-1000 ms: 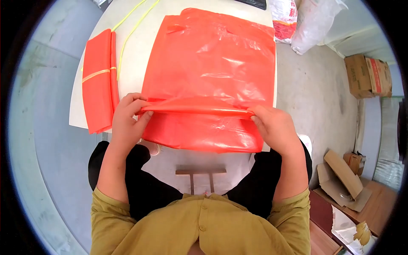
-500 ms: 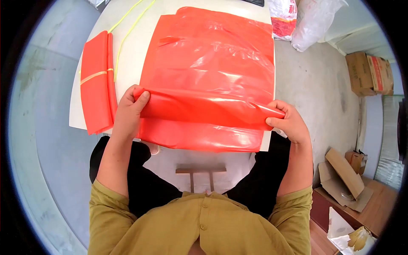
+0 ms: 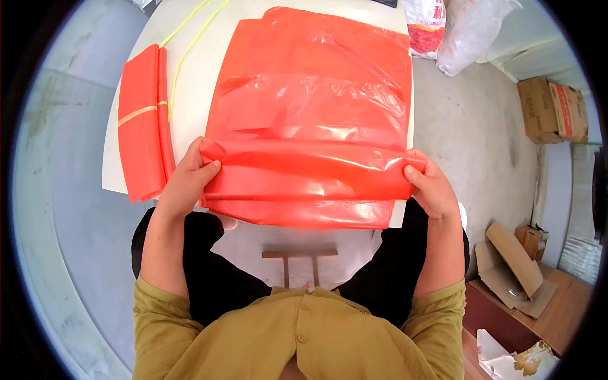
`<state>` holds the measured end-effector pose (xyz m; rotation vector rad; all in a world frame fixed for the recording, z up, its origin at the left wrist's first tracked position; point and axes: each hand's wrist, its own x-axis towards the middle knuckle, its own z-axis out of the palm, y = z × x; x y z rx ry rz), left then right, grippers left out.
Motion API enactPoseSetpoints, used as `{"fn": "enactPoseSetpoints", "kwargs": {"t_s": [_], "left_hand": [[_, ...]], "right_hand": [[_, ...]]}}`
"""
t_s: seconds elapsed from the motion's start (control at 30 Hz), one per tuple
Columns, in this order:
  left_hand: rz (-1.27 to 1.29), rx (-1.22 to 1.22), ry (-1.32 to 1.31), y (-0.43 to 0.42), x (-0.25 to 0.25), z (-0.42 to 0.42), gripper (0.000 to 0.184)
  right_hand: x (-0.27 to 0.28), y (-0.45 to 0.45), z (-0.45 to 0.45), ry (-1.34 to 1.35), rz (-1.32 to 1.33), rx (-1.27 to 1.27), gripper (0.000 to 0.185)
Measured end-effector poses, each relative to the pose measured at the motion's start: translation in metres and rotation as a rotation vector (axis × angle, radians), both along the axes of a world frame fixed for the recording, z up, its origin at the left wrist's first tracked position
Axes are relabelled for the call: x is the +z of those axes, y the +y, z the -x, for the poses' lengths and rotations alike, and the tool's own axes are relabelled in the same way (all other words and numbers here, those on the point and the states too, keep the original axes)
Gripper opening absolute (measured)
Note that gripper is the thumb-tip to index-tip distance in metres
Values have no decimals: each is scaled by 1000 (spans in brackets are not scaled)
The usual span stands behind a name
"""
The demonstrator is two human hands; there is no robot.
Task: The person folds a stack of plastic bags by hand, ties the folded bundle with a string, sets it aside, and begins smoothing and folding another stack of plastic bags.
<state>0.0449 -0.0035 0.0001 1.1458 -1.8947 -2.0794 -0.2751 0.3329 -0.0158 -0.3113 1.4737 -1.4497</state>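
- The left hand (image 3: pixel 188 177), thumb over fingers, is clamped on the left end of a folded band of shiny red plastic sheet (image 3: pixel 310 170).
- The right hand (image 3: pixel 433 185) pinches the band's other end between thumb and fingers.
- That band lies across the near part of a flat stack of glossy red plastic sheeting (image 3: pixel 316 88) on the white tabletop (image 3: pixel 195 75).
- Just left of the stack sits a folded red plastic bundle (image 3: pixel 140 120) bound with a thin yellowish band (image 3: pixel 137 116).
- Thin yellow-green cord (image 3: pixel 190 47) curves between bundle and stack.
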Motion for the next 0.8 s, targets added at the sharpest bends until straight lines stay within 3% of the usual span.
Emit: {"fn": "enactPoseSetpoints", "kwargs": {"t_s": [0.27, 0.47, 0.57, 0.8], "left_hand": [[-81, 171, 171, 2, -23, 14, 36], [-41, 233, 156, -2, -38, 17, 35], [-38, 250, 137, -2, -43, 18, 34], [-21, 278, 74, -2, -41, 22, 35]], "right_hand": [[8, -32, 1, 230, -95, -90, 29], [4, -47, -6, 306, 37, -196, 21], [-9, -40, 11, 373, -35, -35, 17], [-7, -49, 2, 244, -66, -157, 23]]}}
